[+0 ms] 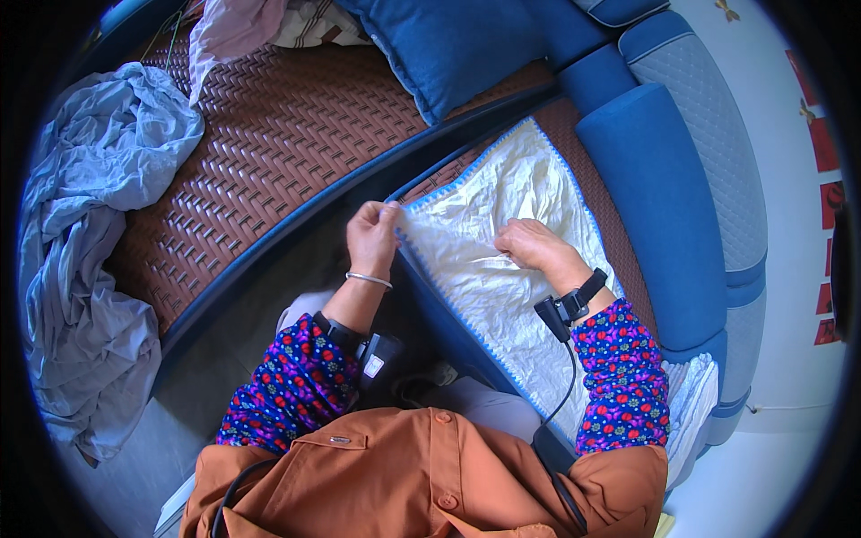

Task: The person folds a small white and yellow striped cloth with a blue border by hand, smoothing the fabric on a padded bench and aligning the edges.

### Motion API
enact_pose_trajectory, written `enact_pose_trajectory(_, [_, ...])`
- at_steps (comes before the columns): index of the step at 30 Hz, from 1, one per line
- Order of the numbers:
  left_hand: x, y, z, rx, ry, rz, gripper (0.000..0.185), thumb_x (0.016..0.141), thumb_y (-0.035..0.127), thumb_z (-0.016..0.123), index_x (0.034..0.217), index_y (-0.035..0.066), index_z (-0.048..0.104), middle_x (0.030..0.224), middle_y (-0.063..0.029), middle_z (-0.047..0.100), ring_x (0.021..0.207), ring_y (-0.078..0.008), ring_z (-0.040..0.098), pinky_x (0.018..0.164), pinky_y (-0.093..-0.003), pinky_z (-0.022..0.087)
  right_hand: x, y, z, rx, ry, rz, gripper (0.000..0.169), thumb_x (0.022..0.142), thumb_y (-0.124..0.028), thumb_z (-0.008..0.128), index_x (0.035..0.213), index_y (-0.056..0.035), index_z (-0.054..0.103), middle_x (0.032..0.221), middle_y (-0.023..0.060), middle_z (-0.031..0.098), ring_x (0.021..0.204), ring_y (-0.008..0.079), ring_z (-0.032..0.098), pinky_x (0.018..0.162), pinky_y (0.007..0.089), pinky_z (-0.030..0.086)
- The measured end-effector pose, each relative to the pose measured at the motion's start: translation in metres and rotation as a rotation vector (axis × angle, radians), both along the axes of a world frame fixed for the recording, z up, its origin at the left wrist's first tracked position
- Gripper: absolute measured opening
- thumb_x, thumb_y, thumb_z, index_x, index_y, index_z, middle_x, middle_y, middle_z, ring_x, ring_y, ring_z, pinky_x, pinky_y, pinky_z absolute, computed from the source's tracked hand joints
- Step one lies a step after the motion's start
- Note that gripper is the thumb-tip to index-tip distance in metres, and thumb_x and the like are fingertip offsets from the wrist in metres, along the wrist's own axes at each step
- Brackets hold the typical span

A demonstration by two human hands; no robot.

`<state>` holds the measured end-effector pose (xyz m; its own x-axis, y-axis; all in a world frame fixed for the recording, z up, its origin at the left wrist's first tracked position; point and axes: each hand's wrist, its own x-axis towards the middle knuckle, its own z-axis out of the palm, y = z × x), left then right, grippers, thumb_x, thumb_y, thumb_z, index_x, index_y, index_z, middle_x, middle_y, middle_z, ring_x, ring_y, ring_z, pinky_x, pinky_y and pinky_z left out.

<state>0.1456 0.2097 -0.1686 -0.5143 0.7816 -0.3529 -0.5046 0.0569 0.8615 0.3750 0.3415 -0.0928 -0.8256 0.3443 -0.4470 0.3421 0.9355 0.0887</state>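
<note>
A white, crinkled cloth (498, 289) with a blue stitched border lies over the woven brown seat of the blue sofa. My left hand (372, 235) pinches the cloth's left corner between thumb and fingers, lifted at the seat's front edge. Creases spread from the middle of the cloth, where my right hand (535, 247) grips a small fold with curled fingers. The fingertips of the right hand are partly hidden beneath it.
Across a narrow floor gap lies another woven brown seat mat (269, 148). On it are a crumpled light-blue cloth (121, 148), a pink cloth (232, 33) and a blue cushion (464, 54). A padded blue backrest (656, 215) rises to the right. Folded white fabric (689, 397) sits near my right elbow.
</note>
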Motion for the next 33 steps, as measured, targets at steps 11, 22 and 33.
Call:
enact_pose_trajectory(11, [0.000, 0.000, -0.011, 0.076, 0.222, 0.194, 0.020, 0.083, 0.014, 0.061, 0.067, 0.004, 0.055, 0.058, 0.0024, 0.049, 0.052, -0.0041, 0.044, 0.046, -0.0194, 0.037, -0.009, 0.044, 0.023, -0.110, -0.126, -0.468, 0.013, 0.074, 0.000, 0.056, 0.084, -0.0043, 0.063, 0.084, 0.0171, 0.063, 0.080, 0.0318, 0.061, 0.068, 0.0370, 0.047])
enact_pose_trajectory(22, [0.001, 0.002, -0.005, 0.118, 0.211, 0.196, 0.021, 0.079, 0.008, 0.056, 0.060, 0.004, 0.048, 0.057, 0.0033, 0.043, 0.053, -0.0038, 0.038, 0.048, -0.0208, 0.033, 0.010, 0.029, 0.008, 0.129, -0.083, -0.192, 0.024, 0.077, -0.002, 0.055, 0.101, -0.0037, 0.057, 0.093, 0.0195, 0.063, 0.087, 0.0362, 0.062, 0.074, 0.0428, 0.051])
enact_pose_trajectory(33, [0.004, 0.002, -0.001, 0.071, 0.174, 0.175, 0.021, 0.077, 0.008, 0.056, 0.059, 0.001, 0.046, 0.054, 0.0006, 0.041, 0.055, -0.0057, 0.037, 0.050, -0.0244, 0.034, 0.055, 0.052, -0.010, 0.211, -0.168, -0.314, 0.015, 0.079, -0.004, 0.050, 0.091, -0.0021, 0.059, 0.087, 0.0197, 0.064, 0.080, 0.0361, 0.064, 0.070, 0.0447, 0.051])
